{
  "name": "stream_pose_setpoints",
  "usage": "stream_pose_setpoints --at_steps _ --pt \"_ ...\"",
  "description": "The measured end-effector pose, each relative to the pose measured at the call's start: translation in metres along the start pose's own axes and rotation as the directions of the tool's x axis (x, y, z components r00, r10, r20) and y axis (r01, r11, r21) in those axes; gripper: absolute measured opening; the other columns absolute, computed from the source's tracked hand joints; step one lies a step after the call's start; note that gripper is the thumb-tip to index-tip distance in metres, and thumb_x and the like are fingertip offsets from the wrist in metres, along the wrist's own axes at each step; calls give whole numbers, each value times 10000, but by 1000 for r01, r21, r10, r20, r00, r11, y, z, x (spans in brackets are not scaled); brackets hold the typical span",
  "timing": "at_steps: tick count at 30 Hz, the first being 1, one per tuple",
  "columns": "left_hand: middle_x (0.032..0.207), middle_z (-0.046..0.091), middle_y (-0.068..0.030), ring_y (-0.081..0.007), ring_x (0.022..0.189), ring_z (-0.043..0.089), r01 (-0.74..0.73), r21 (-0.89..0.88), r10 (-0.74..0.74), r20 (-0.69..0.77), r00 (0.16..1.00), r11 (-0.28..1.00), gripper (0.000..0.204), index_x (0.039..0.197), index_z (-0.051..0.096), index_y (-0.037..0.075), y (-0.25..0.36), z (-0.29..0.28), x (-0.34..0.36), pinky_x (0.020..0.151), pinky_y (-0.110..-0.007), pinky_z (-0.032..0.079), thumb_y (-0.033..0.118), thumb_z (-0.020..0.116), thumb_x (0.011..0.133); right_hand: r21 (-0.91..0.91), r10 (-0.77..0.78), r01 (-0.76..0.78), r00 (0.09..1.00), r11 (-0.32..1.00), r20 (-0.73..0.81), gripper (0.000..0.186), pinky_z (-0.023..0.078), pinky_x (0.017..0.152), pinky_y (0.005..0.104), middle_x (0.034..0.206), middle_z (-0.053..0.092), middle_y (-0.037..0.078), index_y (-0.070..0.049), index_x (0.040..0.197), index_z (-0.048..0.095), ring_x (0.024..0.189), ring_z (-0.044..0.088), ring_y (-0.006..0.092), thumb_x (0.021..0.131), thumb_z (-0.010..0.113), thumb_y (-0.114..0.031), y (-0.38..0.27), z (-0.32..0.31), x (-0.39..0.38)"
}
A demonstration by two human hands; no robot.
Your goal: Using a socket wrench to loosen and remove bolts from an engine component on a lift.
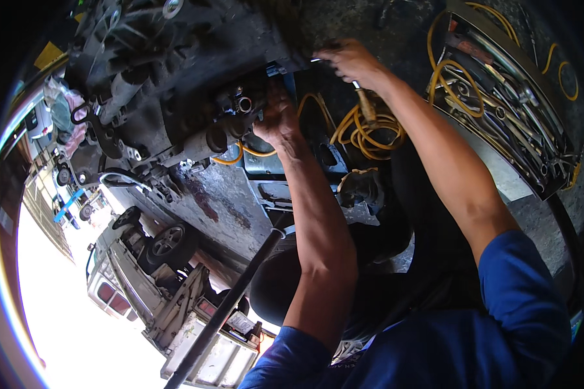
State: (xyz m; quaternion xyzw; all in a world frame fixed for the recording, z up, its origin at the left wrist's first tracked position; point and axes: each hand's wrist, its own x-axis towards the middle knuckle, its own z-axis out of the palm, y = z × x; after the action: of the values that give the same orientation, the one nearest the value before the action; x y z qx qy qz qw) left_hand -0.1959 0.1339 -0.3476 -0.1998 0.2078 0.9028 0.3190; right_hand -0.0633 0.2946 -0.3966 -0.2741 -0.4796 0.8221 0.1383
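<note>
A large dark, greasy gearbox-like metal casting (175,71) fills the upper left. My left hand (279,120) reaches up against its near right side, beside a round metal fitting (243,104). Shadow and the casting hide most of that hand's fingers. Just above them is a small bluish metal piece (272,69); whether they touch it I cannot tell. To the right of the casting, my right hand (352,63) is closed around a hand tool. The tool's yellowish-brown handle (366,106) shows below the hand, and a bit of silver metal shows at the fingertips.
A long metal tray (499,168) of wrenches and other tools lies at right, with a yellow hose (438,84) looped over it. More yellow hose (373,139) is coiled near my right forearm. A dark bar (233,298) slants at lower left. Beyond stands a pale vehicle (126,285).
</note>
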Motion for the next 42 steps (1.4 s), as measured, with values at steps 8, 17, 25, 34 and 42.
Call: stream_pose_setpoints --at_steps 8,17,25,34,42 --pt "1243 542 -214 -366 1189 493 -9 -17 8 -28 1000 1000 479 1197 524 -20 1 0 2 1045 -472 372 240 603 802 128 197 -188 978 974 -63 204 173 363 193 598 420 -52 -58 921 642 447 344 20 822 708 -224 -12 -17 2" --pt "1145 596 -183 -339 1145 535 -84 21 85 -29 996 996 460 1136 544 -31 22 5 -3 1022 -431 420 213 667 765 84 29 -29 1000 996 -7 312 214 385 191 605 443 -55 -48 1015 634 467 365 16 814 721 -271 1 4 23" --pt "1124 609 -162 -301 1114 557 -183 84 179 49 983 980 421 1112 566 -23 3 12 -10 1037 -433 409 223 653 781 31 247 -248 968 968 34 277 256 375 174 627 436 -43 -72 1146 570 457 353 20 918 584 -226 -20 4 15" --pt "1122 622 -136 -276 1093 572 -251 177 233 115 966 952 430 1122 577 -1 -13 6 -6 1027 -403 412 312 617 830 125 497 -505 863 854 89 189 334 359 223 560 438 -29 -56 919 632 423 390 52 923 567 -234 -28 -9 12" --pt "1139 619 -137 -273 1101 570 -233 180 219 93 971 956 429 1151 567 -2 -5 4 -2 1024 -390 413 302 588 849 -33 315 -315 949 949 14 253 253 357 213 560 401 -30 -49 1086 606 419 354 54 907 597 -227 -28 -6 12"
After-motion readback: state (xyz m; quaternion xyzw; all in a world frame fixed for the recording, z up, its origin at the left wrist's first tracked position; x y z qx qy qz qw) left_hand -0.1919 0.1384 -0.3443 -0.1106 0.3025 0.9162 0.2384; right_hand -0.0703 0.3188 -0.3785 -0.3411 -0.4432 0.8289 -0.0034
